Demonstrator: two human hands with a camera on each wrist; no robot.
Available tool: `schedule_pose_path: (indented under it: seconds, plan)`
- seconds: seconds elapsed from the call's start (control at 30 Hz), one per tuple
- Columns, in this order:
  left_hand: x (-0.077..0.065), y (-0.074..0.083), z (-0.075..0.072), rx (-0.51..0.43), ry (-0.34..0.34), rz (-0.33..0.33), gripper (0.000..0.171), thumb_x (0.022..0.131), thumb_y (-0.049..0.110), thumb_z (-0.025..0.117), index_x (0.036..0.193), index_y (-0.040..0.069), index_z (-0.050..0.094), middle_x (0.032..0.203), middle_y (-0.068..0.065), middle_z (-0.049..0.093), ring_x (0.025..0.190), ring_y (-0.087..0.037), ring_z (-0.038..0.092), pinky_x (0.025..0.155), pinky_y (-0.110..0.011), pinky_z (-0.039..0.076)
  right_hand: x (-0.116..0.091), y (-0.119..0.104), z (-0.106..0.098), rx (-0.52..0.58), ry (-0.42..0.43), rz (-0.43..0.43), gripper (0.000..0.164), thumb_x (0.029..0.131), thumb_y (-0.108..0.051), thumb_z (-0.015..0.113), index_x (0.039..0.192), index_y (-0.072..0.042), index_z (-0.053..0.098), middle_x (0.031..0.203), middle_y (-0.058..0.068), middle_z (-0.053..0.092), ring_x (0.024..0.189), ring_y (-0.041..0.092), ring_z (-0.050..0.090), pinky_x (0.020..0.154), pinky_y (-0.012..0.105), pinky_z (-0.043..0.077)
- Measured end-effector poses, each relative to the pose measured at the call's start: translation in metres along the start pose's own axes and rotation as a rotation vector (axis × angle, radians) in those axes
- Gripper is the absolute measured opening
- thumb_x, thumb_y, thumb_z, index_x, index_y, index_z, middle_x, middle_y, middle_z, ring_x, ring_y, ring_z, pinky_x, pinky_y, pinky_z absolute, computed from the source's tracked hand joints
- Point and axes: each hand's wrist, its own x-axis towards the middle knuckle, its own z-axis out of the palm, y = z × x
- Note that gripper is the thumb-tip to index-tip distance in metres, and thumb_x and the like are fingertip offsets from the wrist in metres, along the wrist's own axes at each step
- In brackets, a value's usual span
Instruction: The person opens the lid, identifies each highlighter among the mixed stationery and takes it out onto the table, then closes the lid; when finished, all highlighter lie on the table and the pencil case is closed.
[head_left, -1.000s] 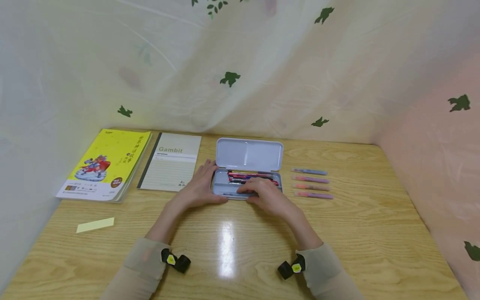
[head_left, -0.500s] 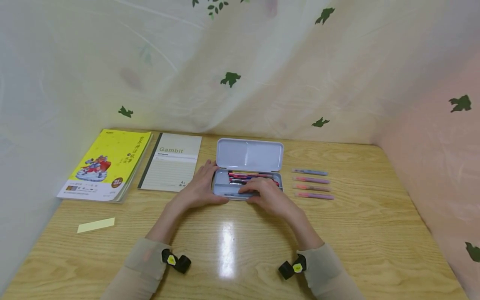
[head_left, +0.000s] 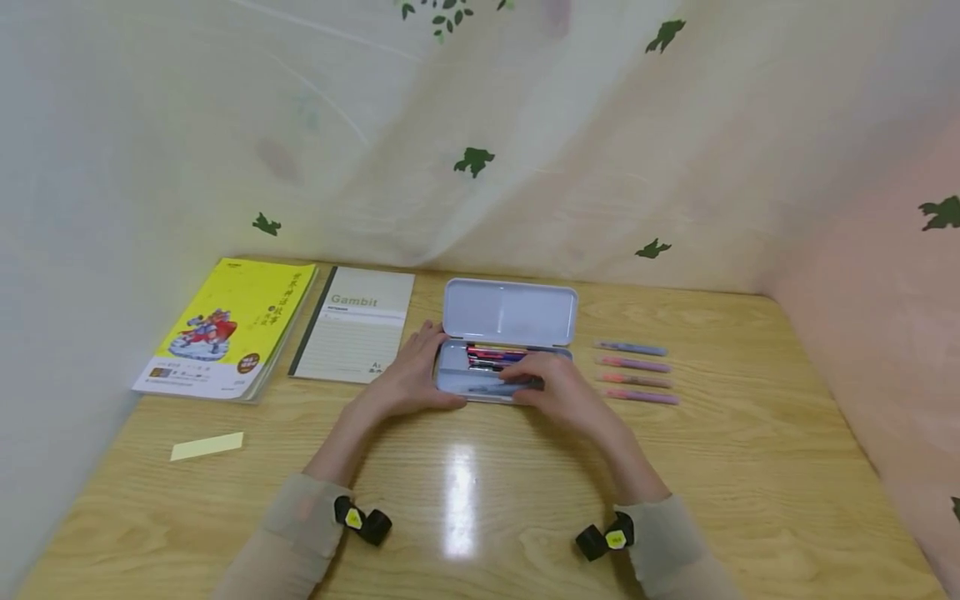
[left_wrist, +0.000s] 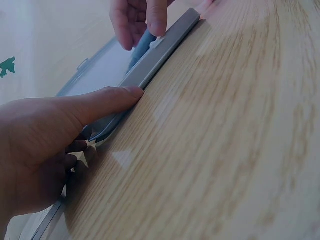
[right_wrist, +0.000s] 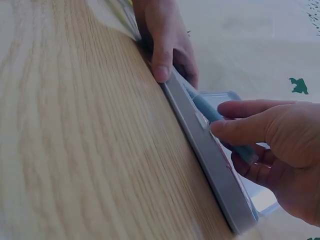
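A pale blue metal pencil case (head_left: 456, 382) lies with its lid (head_left: 525, 310) raised at the back. My left hand (head_left: 408, 375) grips its left end, thumb along the front wall and fingers behind the corner. With thumb and fingers, my right hand (head_left: 558, 392) pinches a blue pen (right_wrist: 204, 106) over the front compartment. The pen slants in the right wrist view, its near end lifted above the rim and its far end low inside the case. Several dark and red pens (head_left: 491, 357) fill the rear compartment, partly hidden by my right hand.
To the right of the case, several highlighters (head_left: 637, 364) lie in a row. A grey notebook (head_left: 352, 333) and a yellow book (head_left: 232, 325) are at the left, with a pale yellow paper strip (head_left: 207, 446) before them. A fabric curtain (head_left: 562, 192) borders the wooden table (head_left: 525, 508).
The head view has shifted slightly, moving the scene right. My right hand has drawn a little to the right with the blue pen. My left hand keeps its place on the case.
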Motion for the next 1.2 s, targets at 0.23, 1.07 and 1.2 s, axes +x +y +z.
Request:
schedule_pose_path:
  seconds: [0.23, 1.07, 1.2]
  plan:
    - [0.002, 0.004, -0.001, 0.0, 0.012, 0.016, 0.107, 0.074, 0.046, 0.088, 0.154, 0.002, 0.034, 0.172, -0.018, 0.02, 0.163, -0.038, 0.005, 0.135, -0.051, 0.007, -0.014, 0.01, -0.017, 0.084, 0.041, 0.05, 0.025, 0.092, -0.006, 0.075, 0.116, -0.014, 0.077, 0.117, 0.004, 0.077, 0.11, 0.022, 0.072, 0.097, 0.044, 0.061]
    - [0.0, 0.004, -0.001, -0.004, 0.012, 0.0, 0.108, 0.073, 0.045, 0.088, 0.154, 0.001, 0.033, 0.172, -0.018, 0.02, 0.163, -0.038, 0.004, 0.135, -0.051, 0.006, -0.084, 0.073, -0.056, 0.043, 0.167, 0.082, 0.027, 0.085, -0.002, 0.08, 0.111, -0.008, 0.078, 0.106, 0.006, 0.08, 0.096, -0.005, 0.069, 0.082, 0.013, 0.058]
    - [0.0, 0.003, 0.0, -0.007, 0.011, 0.004, 0.107, 0.074, 0.045, 0.088, 0.154, 0.001, 0.033, 0.172, -0.019, 0.02, 0.162, -0.039, 0.004, 0.135, -0.052, 0.007, -0.09, 0.077, -0.06, 0.03, 0.168, 0.103, 0.026, 0.086, -0.006, 0.081, 0.111, -0.011, 0.078, 0.105, 0.003, 0.081, 0.096, -0.003, 0.07, 0.083, 0.014, 0.059]
